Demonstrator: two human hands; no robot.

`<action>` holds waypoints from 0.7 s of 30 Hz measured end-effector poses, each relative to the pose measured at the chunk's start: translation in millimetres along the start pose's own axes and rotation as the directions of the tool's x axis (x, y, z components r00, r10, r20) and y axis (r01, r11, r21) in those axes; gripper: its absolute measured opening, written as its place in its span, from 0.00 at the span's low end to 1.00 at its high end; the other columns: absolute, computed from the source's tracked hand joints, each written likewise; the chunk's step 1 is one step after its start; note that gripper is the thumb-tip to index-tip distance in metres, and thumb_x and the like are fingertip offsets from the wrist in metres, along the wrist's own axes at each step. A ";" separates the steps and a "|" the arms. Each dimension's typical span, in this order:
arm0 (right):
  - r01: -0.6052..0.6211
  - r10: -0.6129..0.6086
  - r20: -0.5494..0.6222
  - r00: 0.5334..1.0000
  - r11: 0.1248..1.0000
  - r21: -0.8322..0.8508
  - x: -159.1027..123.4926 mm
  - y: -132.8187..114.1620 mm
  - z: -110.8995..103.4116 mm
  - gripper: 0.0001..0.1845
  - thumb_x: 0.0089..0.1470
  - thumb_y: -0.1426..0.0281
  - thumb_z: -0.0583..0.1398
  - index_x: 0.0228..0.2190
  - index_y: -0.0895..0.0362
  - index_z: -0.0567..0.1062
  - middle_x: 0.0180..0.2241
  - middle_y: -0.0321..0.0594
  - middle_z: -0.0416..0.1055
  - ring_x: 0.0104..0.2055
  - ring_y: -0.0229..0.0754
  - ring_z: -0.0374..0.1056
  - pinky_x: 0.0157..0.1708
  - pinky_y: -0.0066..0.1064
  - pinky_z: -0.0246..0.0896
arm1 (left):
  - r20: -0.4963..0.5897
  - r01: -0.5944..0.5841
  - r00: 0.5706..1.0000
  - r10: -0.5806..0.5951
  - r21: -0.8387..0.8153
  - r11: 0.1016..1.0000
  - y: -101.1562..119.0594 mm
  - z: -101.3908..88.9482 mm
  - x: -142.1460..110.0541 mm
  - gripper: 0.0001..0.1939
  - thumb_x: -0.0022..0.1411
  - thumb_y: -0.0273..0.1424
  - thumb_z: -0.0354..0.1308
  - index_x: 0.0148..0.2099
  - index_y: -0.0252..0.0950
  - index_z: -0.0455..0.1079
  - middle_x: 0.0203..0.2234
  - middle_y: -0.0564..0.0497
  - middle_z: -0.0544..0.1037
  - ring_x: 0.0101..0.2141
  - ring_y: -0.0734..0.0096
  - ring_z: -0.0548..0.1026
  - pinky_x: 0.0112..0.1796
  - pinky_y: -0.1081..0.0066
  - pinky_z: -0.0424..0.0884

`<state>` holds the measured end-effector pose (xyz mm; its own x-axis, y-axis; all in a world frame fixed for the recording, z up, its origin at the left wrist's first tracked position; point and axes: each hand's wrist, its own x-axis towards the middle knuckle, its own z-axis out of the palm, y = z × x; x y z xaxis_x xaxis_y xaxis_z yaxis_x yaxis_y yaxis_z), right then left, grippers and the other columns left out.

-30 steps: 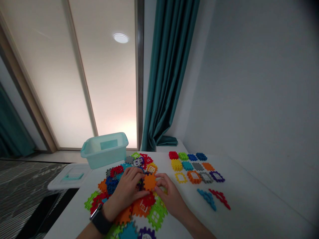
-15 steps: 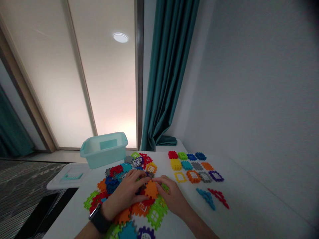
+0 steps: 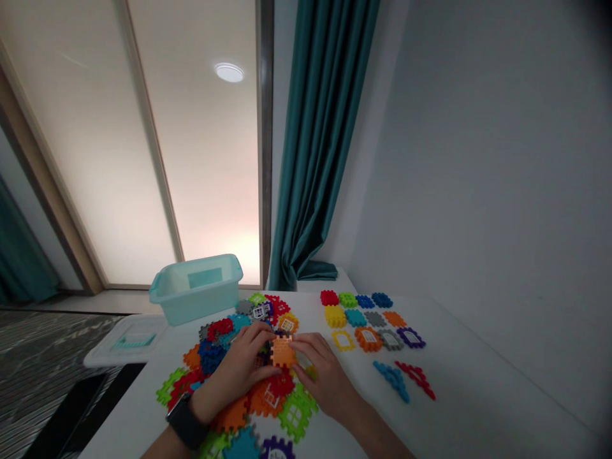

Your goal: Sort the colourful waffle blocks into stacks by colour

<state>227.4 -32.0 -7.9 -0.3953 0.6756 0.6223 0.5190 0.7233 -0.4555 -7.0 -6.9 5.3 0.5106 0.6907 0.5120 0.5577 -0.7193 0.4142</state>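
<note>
Between my two hands is an orange square building tile (image 3: 283, 352) with notched edges, held above a loose heap of similar tiles. My left hand (image 3: 246, 363), with a dark watch on its wrist, grips the tile's left side between fingers and thumb. The fingers of my right hand (image 3: 327, 376) are closed on its right side. Under and around my hands lie red tiles (image 3: 220, 328), dark blue tiles (image 3: 211, 356), an orange window tile (image 3: 265, 399) and a green window tile (image 3: 297, 411). My hands hide part of the heap.
On the right of the white table (image 3: 344, 408), sorted tiles stand in rows, including a yellow stack (image 3: 335, 316). Nearer are a blue triangular piece (image 3: 392, 380) and a red one (image 3: 415, 379). A teal bin (image 3: 201, 306) and its clear lid (image 3: 127, 341) are at the left.
The orange tile has been turned in my hands and now shows a brick-like face. Both hands have shifted slightly, still around it. The view has moved a little.
</note>
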 end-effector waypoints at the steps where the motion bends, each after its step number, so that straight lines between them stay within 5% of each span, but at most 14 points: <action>1: 0.009 -0.009 0.000 1.000 1.000 -0.009 0.3 0.3 0.2 0.19 0.59 0.79 0.59 0.50 0.51 0.70 0.49 0.43 0.73 0.52 0.49 0.68 0.53 0.45 0.66 | 0.002 0.004 1.000 -0.004 -0.004 1.000 -0.3 0.4 -0.2 0.24 0.62 0.48 0.64 0.53 0.40 0.68 0.50 0.43 0.73 0.48 0.54 0.72 0.49 0.57 0.70; 10: -0.044 0.044 0.059 0.997 0.999 -0.013 4.1 0.4 -9.1 0.12 0.59 0.76 0.61 0.44 0.51 0.72 0.47 0.41 0.75 0.52 0.48 0.68 0.53 0.44 0.64 | 0.053 0.053 0.997 -0.054 0.021 0.998 5.4 -8.5 1.6 0.23 0.58 0.44 0.69 0.50 0.39 0.70 0.50 0.44 0.73 0.49 0.52 0.72 0.50 0.55 0.70; 21: -0.063 0.063 0.152 0.986 0.998 -0.005 8.8 5.5 -28.6 0.10 0.60 0.75 0.61 0.43 0.52 0.73 0.49 0.41 0.75 0.53 0.47 0.68 0.55 0.43 0.62 | 0.095 0.010 0.995 -0.021 0.120 0.993 11.8 -8.8 10.7 0.16 0.56 0.29 0.66 0.47 0.39 0.71 0.50 0.45 0.74 0.49 0.53 0.72 0.51 0.56 0.70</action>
<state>248.5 -26.1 13.3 -0.4728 0.7336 0.4881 0.5466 0.6786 -0.4906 -0.7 -8.7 22.3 0.5585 0.7098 0.4292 0.6370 -0.6985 0.3262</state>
